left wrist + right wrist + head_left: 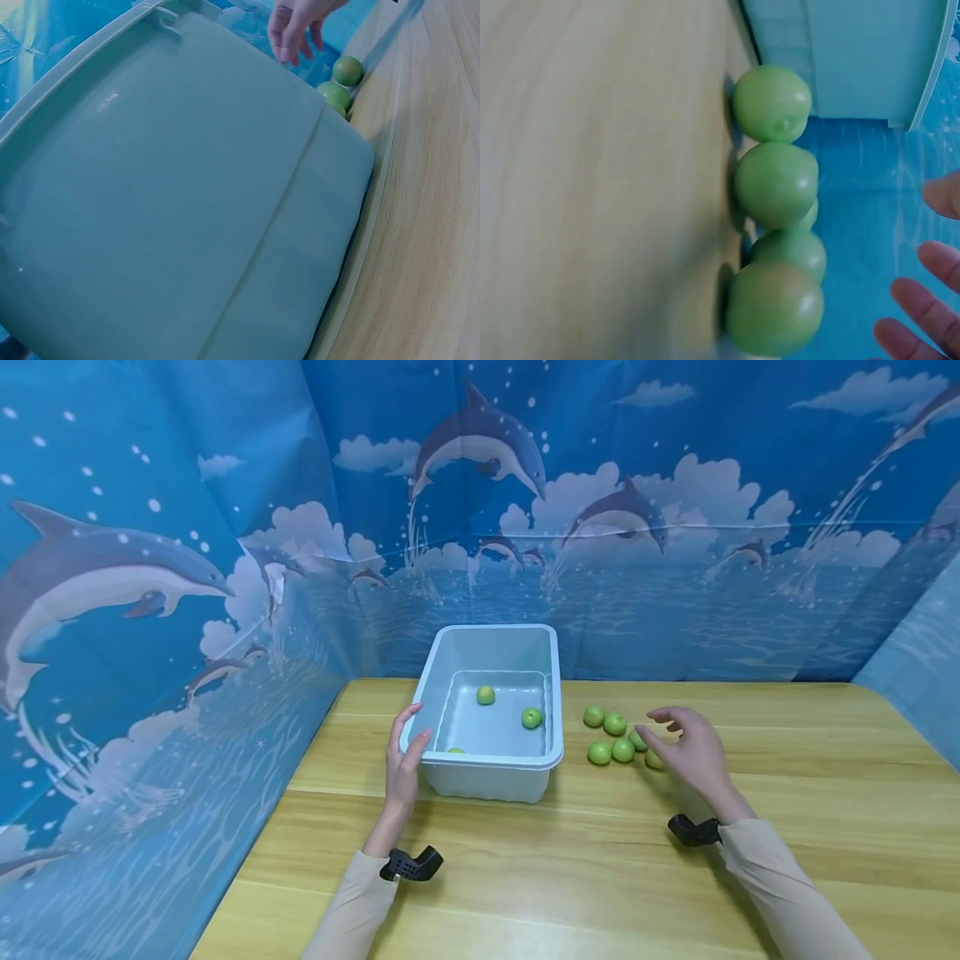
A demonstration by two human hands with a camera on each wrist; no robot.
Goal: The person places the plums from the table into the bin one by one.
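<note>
A pale blue plastic bin (491, 760) stands on the table with three small green apples inside, one of them an apple (532, 717) near its right wall. My left hand (402, 768) holds the bin's near left corner, thumb over the rim and fingers along the left side. To the right of the bin lies a group of green apples (622, 749), seen close up as a row of apples (776, 184) in the right wrist view. Above the right end of this group hovers my right hand (693, 756), fingers loosely bent and thumb apart, nothing between them.
The wooden table (525, 877) extends to both sides and toward me. Behind it hangs a blue curtain (660, 610) printed with dolphins, which also runs along the left side. Black wrist cameras sit on both wrists.
</note>
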